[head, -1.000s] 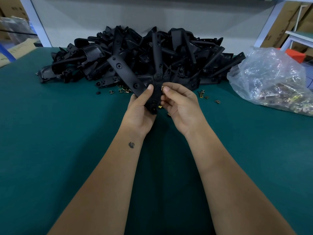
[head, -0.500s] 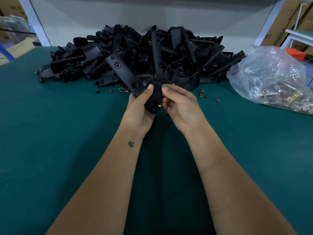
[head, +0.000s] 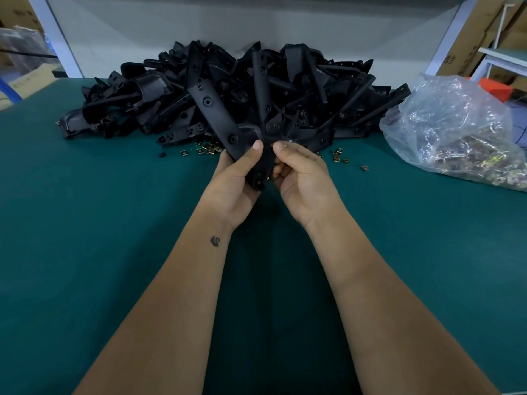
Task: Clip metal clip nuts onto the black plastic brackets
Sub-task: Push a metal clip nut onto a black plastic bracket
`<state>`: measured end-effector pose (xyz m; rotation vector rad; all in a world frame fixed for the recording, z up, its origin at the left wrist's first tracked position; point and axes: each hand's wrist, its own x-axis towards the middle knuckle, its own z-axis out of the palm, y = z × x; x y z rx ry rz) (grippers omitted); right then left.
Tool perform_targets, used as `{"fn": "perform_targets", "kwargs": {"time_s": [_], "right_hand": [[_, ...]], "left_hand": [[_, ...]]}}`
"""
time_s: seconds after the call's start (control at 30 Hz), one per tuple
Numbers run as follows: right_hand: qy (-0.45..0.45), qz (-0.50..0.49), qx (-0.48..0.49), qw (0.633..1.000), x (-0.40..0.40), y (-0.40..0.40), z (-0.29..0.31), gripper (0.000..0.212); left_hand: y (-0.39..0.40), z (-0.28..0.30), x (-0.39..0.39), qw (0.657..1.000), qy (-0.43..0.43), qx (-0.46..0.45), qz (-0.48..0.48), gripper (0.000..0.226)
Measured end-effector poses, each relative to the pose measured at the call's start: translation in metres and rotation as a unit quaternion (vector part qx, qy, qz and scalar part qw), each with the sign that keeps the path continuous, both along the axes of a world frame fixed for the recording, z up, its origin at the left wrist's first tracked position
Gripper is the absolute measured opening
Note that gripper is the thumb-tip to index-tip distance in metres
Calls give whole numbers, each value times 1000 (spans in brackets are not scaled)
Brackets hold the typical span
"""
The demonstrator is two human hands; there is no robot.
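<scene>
At frame centre, left hand point(head: 232, 183) grips black bracket point(head: 228, 129) w/ curled fingers, right hand point(head: 302, 181) pinches its edge, clip hidden; brace bracket, push clip fully home.

The bracket's point(head: 258, 163) lower end is hidden between the fingers of the left hand point(head: 232, 183) and right hand point(head: 303, 186). Any clip under the right thumb cannot be made out. The bag point(head: 456, 129) is cut off by the edge, its contents blurred.
</scene>
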<state>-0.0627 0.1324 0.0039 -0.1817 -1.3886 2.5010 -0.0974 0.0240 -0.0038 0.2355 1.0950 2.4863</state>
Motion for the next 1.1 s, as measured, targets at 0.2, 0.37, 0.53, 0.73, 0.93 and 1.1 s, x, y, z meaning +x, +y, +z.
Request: {"fn": "perform_targets", "kwargs": {"time_s": [0.2, 0.37, 0.53, 0.73, 0.93, 1.1], "right_hand": [[-4, -21, 46, 999, 2, 0, 0, 15], [-2, -23, 30, 999, 1, -2, -1, 17], [-4, -25, 57, 998, 1, -3, -1, 21], [-3, 1, 96, 995, 4, 0, -1, 31], [7, 29, 132, 991, 6, 4, 6, 44], [-2, -49, 301, 952, 6, 8, 9, 15]], "left_hand": [[-2, -2, -1, 1000, 26, -12, -3, 34], [0, -4, -1, 1000, 18, 1, -6, 29], [1, -4, 0, 1000, 12, 1, -8, 34], [-3, -2, 1, 999, 31, -13, -29, 23], [-7, 0, 2, 997, 51, 12, -60, 32], [7, -3, 5, 998, -11, 48, 32, 22]]}}
